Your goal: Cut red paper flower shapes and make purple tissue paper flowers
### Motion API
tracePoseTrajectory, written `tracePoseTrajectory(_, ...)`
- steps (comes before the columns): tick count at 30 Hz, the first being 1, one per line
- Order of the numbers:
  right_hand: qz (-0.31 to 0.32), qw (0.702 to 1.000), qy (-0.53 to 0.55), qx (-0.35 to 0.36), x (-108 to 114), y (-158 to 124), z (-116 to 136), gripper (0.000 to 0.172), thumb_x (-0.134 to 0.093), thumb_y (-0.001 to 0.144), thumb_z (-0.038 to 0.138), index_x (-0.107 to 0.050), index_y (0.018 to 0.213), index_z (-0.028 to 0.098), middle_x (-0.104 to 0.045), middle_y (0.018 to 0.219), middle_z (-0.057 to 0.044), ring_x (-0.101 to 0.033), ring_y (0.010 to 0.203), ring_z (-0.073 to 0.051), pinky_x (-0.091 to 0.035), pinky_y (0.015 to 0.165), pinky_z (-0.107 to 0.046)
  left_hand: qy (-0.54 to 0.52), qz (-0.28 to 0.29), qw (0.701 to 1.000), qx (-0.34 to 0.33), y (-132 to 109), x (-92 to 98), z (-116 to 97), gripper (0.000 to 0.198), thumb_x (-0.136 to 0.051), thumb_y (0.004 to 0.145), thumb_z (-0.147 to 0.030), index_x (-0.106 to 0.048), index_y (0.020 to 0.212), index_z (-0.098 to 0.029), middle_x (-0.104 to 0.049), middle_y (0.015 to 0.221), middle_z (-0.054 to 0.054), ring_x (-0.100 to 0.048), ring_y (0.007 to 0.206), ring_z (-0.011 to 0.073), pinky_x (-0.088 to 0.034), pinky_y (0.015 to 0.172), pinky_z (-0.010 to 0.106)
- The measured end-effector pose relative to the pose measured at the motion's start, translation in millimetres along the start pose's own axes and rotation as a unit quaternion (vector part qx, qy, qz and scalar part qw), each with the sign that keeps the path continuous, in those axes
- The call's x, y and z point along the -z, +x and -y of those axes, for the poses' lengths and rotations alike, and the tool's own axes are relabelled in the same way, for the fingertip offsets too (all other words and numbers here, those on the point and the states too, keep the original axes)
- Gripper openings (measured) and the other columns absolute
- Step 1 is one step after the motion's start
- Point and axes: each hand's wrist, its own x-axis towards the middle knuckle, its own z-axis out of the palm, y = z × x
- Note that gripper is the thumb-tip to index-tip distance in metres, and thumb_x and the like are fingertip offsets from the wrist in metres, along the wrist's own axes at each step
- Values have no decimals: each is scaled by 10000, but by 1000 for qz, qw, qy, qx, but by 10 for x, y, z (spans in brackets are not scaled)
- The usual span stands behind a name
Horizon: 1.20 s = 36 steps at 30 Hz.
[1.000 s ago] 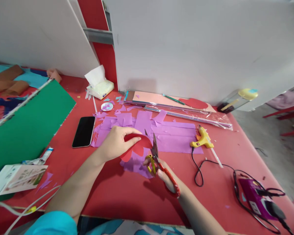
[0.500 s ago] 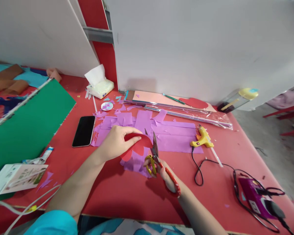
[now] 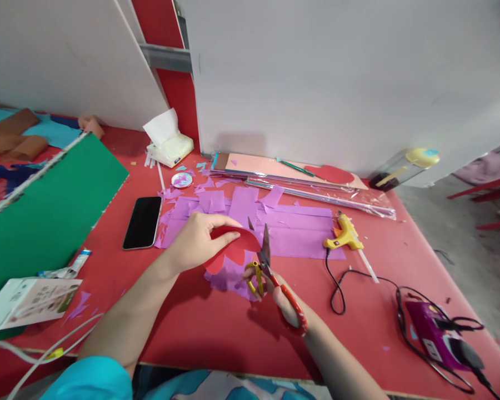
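Observation:
Between the thumb and fingers of my left hand (image 3: 200, 240) is a red paper cutout (image 3: 237, 244) with a curved, scalloped edge. My right hand (image 3: 275, 291) grips a pair of scissors (image 3: 266, 264) that has one yellow and one red handle loop. The blades are spread apart and point away from me, right at the cutout's right edge. Purple paper strips (image 3: 300, 230) lie overlapped on the table behind both hands. A smaller purple piece (image 3: 229, 278) rests under the cutout and is partly hidden by it.
A yellow glue gun (image 3: 345, 236) lies to the right, its cord running to a purple power strip (image 3: 435, 336). On the left are a phone (image 3: 142, 223), a tissue pack (image 3: 173, 149) and a green board (image 3: 54, 228). Plastic-wrapped paper packs (image 3: 270, 166) line the wall.
The scissor blades have shifted slightly to the right and appear opened a little wider. My left hand and the red paper cutout have stayed nearly in place.

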Motion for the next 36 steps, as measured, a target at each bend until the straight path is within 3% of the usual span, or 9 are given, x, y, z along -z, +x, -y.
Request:
tracePoseTrajectory(6, -1, 1000, -24, 1, 5, 11, 42, 661, -273, 756, 723, -551, 998, 174, -523, 887, -80, -478, 753, -184, -421, 670, -331, -13, 8, 1000, -1, -1, -15, 7, 156, -565, 768, -251, -682, 858, -202, -708, 831, 3, -651, 774, 158, -521, 705, 220)
tracePoseTrajectory(24, 20, 999, 45, 7, -6, -28, -123, 720, -230, 725, 765, -533, 991, 168, -409, 775, -34, -331, 607, -117, -336, 539, -258, 14, 17, 1000, -10, 4, 9, -23, 179, -557, 779, -267, -686, 877, -191, -711, 853, 10, -652, 801, 161, -512, 693, 209)
tracePoseTrajectory(31, 46, 998, 43, -1, 14, -13, -72, 677, -225, 742, 750, -506, 940, 166, -385, 718, -9, -319, 570, -107, -316, 517, -251, 40, 11, 999, -10, -2, 16, -29, 172, -558, 774, -241, -684, 883, -197, -711, 861, 7, -650, 806, 159, -506, 714, 217)
tracePoseTrajectory(36, 13, 999, 30, 5, -8, -7, -18, 677, -213, 742, 754, -510, 862, 158, -379, 692, -4, -315, 548, -99, -303, 490, -240, 45, 7, 999, -10, -6, 22, -31, 170, -562, 772, -252, -685, 875, -199, -711, 855, 11, -649, 795, 162, -510, 708, 228)
